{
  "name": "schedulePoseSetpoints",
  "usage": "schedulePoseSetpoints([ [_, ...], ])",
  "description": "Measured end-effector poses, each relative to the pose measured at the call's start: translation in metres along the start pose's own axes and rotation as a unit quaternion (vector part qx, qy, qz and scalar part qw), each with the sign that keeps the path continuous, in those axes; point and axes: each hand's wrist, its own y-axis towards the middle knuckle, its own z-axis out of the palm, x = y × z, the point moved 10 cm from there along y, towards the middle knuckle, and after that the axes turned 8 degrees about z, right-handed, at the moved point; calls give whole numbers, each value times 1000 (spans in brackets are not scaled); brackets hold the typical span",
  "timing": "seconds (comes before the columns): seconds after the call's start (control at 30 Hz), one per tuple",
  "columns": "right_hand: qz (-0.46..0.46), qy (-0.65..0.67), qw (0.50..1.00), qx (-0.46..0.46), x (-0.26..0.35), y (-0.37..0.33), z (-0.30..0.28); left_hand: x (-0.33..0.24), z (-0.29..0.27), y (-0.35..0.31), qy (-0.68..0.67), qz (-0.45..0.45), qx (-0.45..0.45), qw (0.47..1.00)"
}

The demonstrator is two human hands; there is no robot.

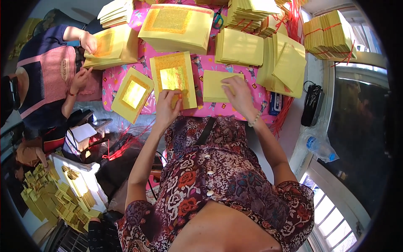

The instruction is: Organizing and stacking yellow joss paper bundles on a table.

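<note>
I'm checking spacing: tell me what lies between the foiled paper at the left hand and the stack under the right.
In the head view, only a strip of pink covering lies between the foiled paper and the stack.

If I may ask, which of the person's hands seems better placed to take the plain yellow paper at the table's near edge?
Probably the right hand: it lies over that plain yellow paper, while the left hand is farther left, at the lower edge of a gold-panelled sheet.
</note>
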Motion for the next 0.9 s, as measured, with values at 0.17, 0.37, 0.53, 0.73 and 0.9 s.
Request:
schedulePoseSetpoints([
  [0.17, -119, -40, 981, 146, 63, -6, 81, 7, 1, -17, 51, 15, 69, 996],
  [0.37, -226, -199, 933, 196, 87, -30, 149, 17, 11, -22, 95, 36, 92, 991],
  [0.53, -209, -114, 943, 232, 79, -18, 147, 26, 6, -21, 42, 22, 101, 994],
  [0.73, -162, -54, 947, 272, 71, -3, 145, 46, 9, -19, -88, -12, 75, 993],
  [0.9, -148, -60, 945, 286, 68, -2, 145, 48, 13, -16, -76, -11, 80, 994],
])
